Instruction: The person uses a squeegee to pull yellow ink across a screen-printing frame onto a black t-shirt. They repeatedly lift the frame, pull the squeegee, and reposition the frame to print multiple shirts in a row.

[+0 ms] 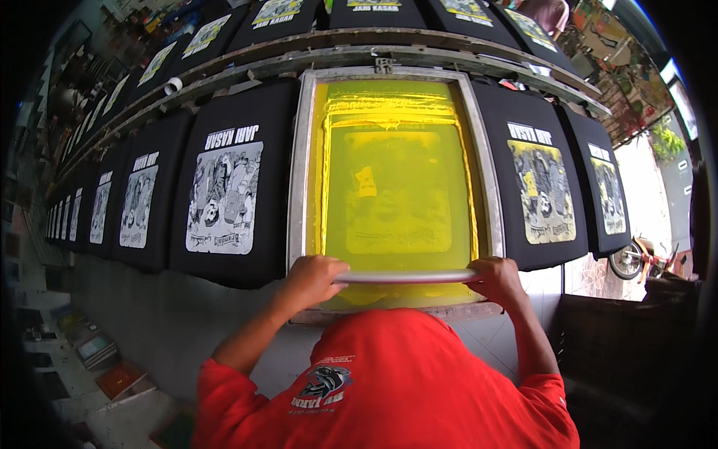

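My left hand [320, 278] is closed around the left end of a squeegee [407, 277] with a long silver handle. Around its right end my right hand [495, 280] is closed too. The squeegee lies crosswise near the close end of a screen-printing frame [488, 187], over its yellow mesh [396, 202]. Thick yellow ink [389, 114] is smeared at the mesh's far end and down both sides. A rectangular picture shows faintly through the mesh. What lies under the frame is mostly hidden.
Left of the frame, a black shirt [187, 187] bears a white-grey print; several similar ones curve away. On the right, another black shirt [493, 150] has yellow in its print. Wooden rails [254, 69] run behind, with more printed shirts beyond. A motorbike [636, 258] stands far right.
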A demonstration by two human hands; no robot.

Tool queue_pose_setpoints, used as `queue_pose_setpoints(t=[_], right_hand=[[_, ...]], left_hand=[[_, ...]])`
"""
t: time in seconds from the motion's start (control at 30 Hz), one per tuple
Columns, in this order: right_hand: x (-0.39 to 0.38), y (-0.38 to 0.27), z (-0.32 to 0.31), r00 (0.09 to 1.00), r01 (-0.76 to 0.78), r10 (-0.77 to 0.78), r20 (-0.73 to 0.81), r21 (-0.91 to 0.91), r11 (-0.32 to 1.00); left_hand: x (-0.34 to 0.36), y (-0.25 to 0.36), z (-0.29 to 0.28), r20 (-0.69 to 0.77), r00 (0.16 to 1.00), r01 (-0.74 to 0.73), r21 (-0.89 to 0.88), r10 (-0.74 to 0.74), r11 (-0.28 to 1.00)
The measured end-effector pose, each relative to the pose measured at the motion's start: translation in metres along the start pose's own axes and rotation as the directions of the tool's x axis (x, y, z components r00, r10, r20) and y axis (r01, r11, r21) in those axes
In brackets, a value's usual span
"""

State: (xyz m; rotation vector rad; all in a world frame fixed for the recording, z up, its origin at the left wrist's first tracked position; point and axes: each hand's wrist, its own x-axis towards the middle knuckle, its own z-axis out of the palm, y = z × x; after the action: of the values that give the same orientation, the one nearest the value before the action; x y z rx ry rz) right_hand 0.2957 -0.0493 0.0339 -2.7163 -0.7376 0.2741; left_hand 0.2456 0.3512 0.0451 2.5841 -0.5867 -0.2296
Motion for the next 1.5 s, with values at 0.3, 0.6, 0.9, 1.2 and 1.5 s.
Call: queue_pose_setpoints(t=[0.3, 0.6, 0.9, 1.2, 1.5], right_hand=[[0.220, 0.073, -0.065, 0.978, 0.025, -0.058, -0.198, -0.166, 0.986], [0.398, 0.128, -0.056, 0.927, 0.140, -0.180, -0.330, -0.140, 0.980], [0.398, 0.124, -0.049, 0.919, 0.335, -0.361, -0.158, -0.169, 0.927], [0.258, 0.056, -0.005, 0.779, 0.607, -0.618, -0.104, -0.120, 0.786], [0.156, 0.051, -0.008, 0.839, 0.540, -0.540, -0.063, -0.022, 0.841]], left_hand=[[0.179, -0.099, -0.085, -0.184, 0.978, 0.114, 0.091, -0.096, 0.989], [0.289, -0.201, -0.107, -0.282, 0.956, 0.112, 0.102, -0.079, 0.988], [0.226, -0.150, -0.079, -0.181, 0.940, 0.312, 0.105, -0.290, 0.944], [0.026, -0.002, 0.023, -0.234, 0.811, 0.564, 0.068, -0.536, 0.823], [-0.030, 0.036, 0.047, -0.257, 0.865, 0.432, -0.052, -0.430, 0.901]])
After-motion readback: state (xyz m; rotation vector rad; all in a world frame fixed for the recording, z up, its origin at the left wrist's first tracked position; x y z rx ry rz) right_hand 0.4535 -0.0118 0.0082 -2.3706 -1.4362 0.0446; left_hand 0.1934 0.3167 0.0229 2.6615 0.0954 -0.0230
